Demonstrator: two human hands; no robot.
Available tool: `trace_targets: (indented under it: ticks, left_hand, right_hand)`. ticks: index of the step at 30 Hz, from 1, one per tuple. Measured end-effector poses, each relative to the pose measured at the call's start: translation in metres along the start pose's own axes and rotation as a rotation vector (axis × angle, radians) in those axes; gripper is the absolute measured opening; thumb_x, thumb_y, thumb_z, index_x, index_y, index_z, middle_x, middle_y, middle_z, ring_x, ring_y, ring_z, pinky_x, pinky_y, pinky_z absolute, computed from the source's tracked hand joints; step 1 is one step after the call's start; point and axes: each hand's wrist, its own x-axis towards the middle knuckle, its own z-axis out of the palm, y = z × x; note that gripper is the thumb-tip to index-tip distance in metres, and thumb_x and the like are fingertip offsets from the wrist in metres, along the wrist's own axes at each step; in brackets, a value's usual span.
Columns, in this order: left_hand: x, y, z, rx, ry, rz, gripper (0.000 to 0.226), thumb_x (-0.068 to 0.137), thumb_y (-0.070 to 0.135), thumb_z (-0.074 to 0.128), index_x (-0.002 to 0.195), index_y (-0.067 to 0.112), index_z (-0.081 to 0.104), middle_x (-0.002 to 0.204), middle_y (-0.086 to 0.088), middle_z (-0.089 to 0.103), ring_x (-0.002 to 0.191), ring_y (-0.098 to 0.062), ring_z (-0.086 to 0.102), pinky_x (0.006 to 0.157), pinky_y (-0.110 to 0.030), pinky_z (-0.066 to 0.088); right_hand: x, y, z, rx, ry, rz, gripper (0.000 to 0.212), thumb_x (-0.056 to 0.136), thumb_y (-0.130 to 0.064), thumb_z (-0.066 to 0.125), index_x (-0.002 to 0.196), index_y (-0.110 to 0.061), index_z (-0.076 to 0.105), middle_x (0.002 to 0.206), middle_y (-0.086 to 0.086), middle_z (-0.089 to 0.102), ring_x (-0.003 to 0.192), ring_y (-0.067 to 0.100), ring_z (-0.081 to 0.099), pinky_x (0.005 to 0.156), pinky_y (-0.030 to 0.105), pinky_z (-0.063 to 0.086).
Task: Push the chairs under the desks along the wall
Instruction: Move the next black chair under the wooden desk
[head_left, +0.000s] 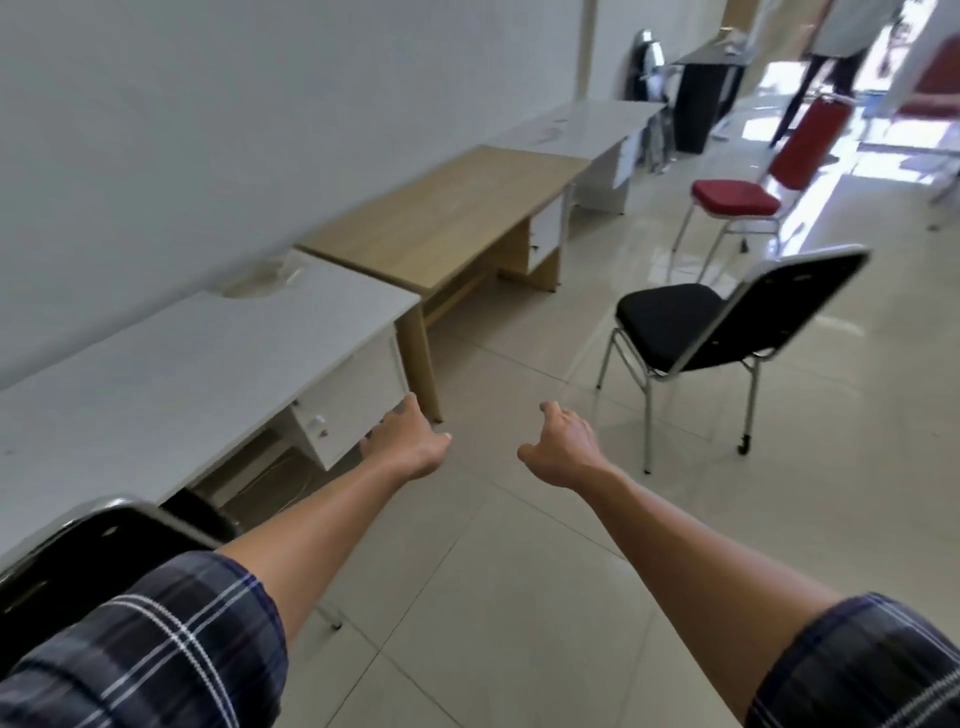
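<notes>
In the head view, both arms are seen stretched forward over the tiled floor (493, 571), with plaid sleeves (156, 649) at the bottom edge. The left hand (408, 441) is held with its fingers loosely curled and nothing in it, in front of the drawer of the near white desk (182, 374). Whether it touches the drawer cannot be told. The right hand (563, 447) is likewise relaxed and empty, above bare floor.

A black chair (675, 322) is placed out on the floor, well apart from the wooden desk (447, 213). A red chair (737, 197) is set farther along, away from the far white desk (587, 124). Another dark chair (78, 551) is seen at the lower left, its seat tucked partly under the near white desk.
</notes>
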Motion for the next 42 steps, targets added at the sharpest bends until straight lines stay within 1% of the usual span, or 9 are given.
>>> trace_targets:
  ticks: [6, 11, 15, 23, 28, 31, 34, 37, 42]
  left_hand:
    - [0.012, 0.132, 0.034, 0.026, -0.075, 0.222, 0.085, 0.09, 0.05, 0.056, 0.155, 0.023, 0.01, 0.156, -0.01, 0.031, 0.142, -0.031, 0.031, 0.114, -0.051, 0.029]
    - [0.023, 0.239, 0.067, 0.079, -0.1, 0.314, 0.084, 0.091, 0.049, 0.056, 0.156, 0.021, 0.01, 0.158, -0.01, 0.029, 0.144, -0.03, 0.028, 0.115, -0.048, 0.024]
    - [0.029, 0.353, 0.103, 0.094, -0.154, 0.394, 0.084, 0.09, 0.048, 0.055, 0.156, 0.021, 0.01, 0.157, -0.009, 0.03, 0.144, -0.03, 0.029, 0.115, -0.046, 0.024]
    - [0.037, 0.518, 0.151, 0.078, -0.223, 0.502, 0.085, 0.087, 0.05, 0.057, 0.154, 0.022, 0.013, 0.154, -0.009, 0.036, 0.14, -0.031, 0.035, 0.113, -0.049, 0.03]
    - [0.065, 0.596, 0.165, 0.078, -0.216, 0.531, 0.084, 0.085, 0.05, 0.058, 0.153, 0.025, 0.017, 0.147, -0.014, 0.041, 0.132, -0.034, 0.044, 0.107, -0.048, 0.039]
    - [0.095, 0.645, 0.172, 0.071, -0.199, 0.533, 0.084, 0.084, 0.051, 0.058, 0.153, 0.026, 0.017, 0.148, -0.015, 0.036, 0.131, -0.035, 0.044, 0.107, -0.048, 0.039]
    - [0.13, 0.689, 0.176, 0.069, -0.167, 0.529, 0.08, 0.085, 0.049, 0.058, 0.152, 0.023, 0.02, 0.151, -0.016, 0.03, 0.135, -0.035, 0.038, 0.11, -0.048, 0.034]
    - [0.175, 0.734, 0.174, 0.076, -0.108, 0.54, 0.075, 0.085, 0.048, 0.059, 0.147, 0.019, 0.028, 0.149, -0.018, 0.031, 0.137, -0.036, 0.032, 0.111, -0.048, 0.032]
    - [0.246, 0.784, 0.168, 0.065, -0.129, 0.515, 0.077, 0.088, 0.047, 0.056, 0.152, 0.024, 0.02, 0.155, -0.019, 0.022, 0.141, -0.037, 0.025, 0.114, -0.048, 0.027]
  right_hand:
    - [0.005, 0.108, -0.058, 0.056, 0.096, 0.19, 0.073, 0.087, -0.033, 0.065, 0.15, -0.013, 0.034, 0.148, 0.012, 0.047, 0.137, 0.03, 0.042, 0.108, 0.04, 0.04]
    - [0.025, 0.192, -0.111, 0.097, 0.158, 0.277, 0.071, 0.087, -0.034, 0.065, 0.148, -0.013, 0.036, 0.148, 0.012, 0.047, 0.137, 0.029, 0.043, 0.11, 0.04, 0.041]
    - [0.044, 0.276, -0.173, 0.117, 0.198, 0.366, 0.067, 0.087, -0.032, 0.063, 0.146, -0.012, 0.039, 0.148, 0.012, 0.047, 0.138, 0.03, 0.042, 0.11, 0.038, 0.038]
    - [0.076, 0.395, -0.273, 0.129, 0.241, 0.462, 0.072, 0.087, -0.033, 0.063, 0.15, -0.012, 0.035, 0.15, 0.011, 0.046, 0.139, 0.028, 0.041, 0.113, 0.037, 0.035]
    - [0.106, 0.448, -0.313, 0.118, 0.251, 0.508, 0.068, 0.088, -0.033, 0.064, 0.147, -0.013, 0.037, 0.147, 0.011, 0.047, 0.136, 0.029, 0.044, 0.11, 0.039, 0.038]
    - [0.142, 0.478, -0.341, 0.095, 0.264, 0.529, 0.07, 0.088, -0.035, 0.065, 0.148, -0.013, 0.036, 0.147, 0.012, 0.047, 0.135, 0.029, 0.043, 0.11, 0.039, 0.038]
    - [0.184, 0.496, -0.367, 0.091, 0.277, 0.53, 0.072, 0.088, -0.035, 0.067, 0.149, -0.013, 0.036, 0.147, 0.012, 0.046, 0.136, 0.029, 0.043, 0.111, 0.039, 0.037]
    - [0.237, 0.51, -0.393, 0.094, 0.275, 0.537, 0.072, 0.088, -0.034, 0.067, 0.149, -0.013, 0.035, 0.148, 0.011, 0.046, 0.137, 0.029, 0.042, 0.112, 0.038, 0.037]
    - [0.32, 0.512, -0.432, 0.132, 0.272, 0.501, 0.074, 0.088, -0.038, 0.065, 0.151, -0.013, 0.034, 0.149, 0.01, 0.045, 0.139, 0.028, 0.04, 0.112, 0.038, 0.035]
